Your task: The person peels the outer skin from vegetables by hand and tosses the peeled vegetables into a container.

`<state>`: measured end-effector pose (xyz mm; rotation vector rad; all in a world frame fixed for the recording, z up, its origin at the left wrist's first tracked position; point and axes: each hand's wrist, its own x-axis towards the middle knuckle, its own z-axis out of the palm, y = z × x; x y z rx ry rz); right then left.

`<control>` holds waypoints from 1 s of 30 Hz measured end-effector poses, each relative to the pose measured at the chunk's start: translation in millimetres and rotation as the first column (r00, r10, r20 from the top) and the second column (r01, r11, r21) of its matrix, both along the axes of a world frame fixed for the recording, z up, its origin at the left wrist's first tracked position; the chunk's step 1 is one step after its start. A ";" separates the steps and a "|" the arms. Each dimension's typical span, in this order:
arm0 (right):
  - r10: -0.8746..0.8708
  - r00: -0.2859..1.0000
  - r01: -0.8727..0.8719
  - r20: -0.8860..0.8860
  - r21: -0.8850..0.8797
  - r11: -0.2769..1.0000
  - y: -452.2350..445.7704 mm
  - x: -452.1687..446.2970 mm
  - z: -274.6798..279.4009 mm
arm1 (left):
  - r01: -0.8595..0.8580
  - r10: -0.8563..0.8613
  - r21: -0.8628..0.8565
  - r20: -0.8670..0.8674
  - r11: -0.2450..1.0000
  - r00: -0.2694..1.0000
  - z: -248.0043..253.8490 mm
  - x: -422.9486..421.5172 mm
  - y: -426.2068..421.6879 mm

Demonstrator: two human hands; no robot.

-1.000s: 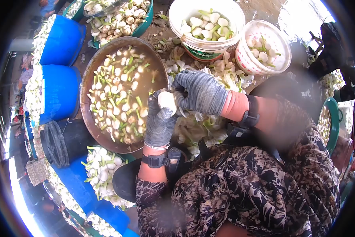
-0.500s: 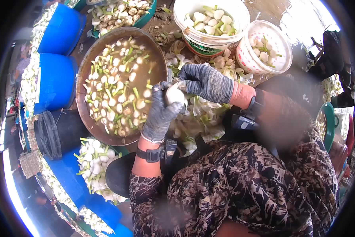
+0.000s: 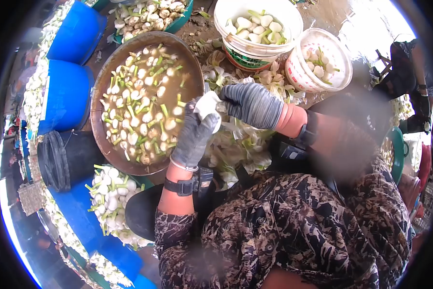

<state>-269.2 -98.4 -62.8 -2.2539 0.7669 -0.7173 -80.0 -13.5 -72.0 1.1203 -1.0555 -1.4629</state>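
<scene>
In front of me, my left hand (image 3: 195, 137), in a grey glove, holds a white garlic bulb (image 3: 214, 124) between thumb and fingers. My right hand (image 3: 255, 103), in a striped grey glove, is closed at the bulb's far edge, pinching a pale flap of garlic skin (image 3: 207, 103). The right fingertips are partly hidden. Just left of my hands stands a wide round metal basin (image 3: 99, 126) of brown water, full of floating bulbs with green stems. Pale peeled skins (image 3: 240, 147) are heaped beneath the hands.
A large white bucket (image 3: 248, 50) and a smaller white tub (image 3: 298, 72) with peeled bulbs stand ahead. Blue tubs (image 3: 67, 98) and a black bucket (image 3: 65, 159) line the left. More bulbs (image 3: 113, 197) lie near my left elbow. Another person's arm (image 3: 419, 77) shows far right.
The white skin flap now stands up from the bulb, towards the right fingers. The right hand has shifted slightly down.
</scene>
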 end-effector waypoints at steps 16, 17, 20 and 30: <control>0.066 0.965 -0.115 -0.253 -0.185 0.976 -31.9 -8.1 -40.4 | -0.023 0.036 -0.076 0.179 0.997 0.983 -8.1 -11.7 5.7; 0.037 0.982 -0.064 -0.185 -0.144 0.988 -27.2 -7.1 -41.2 | -0.062 0.063 -0.013 0.089 0.998 0.994 -7.2 -13.6 4.6; -0.260 0.962 0.252 0.086 0.092 0.963 0.0 5.3 -15.2 | -0.135 0.129 0.022 0.168 0.991 0.977 -24.4 -11.1 0.8; 0.140 0.809 0.019 -0.572 0.262 0.965 -36.8 -8.6 -29.0 | -0.142 0.195 0.138 -0.551 0.980 0.811 -2.2 -5.1 -1.7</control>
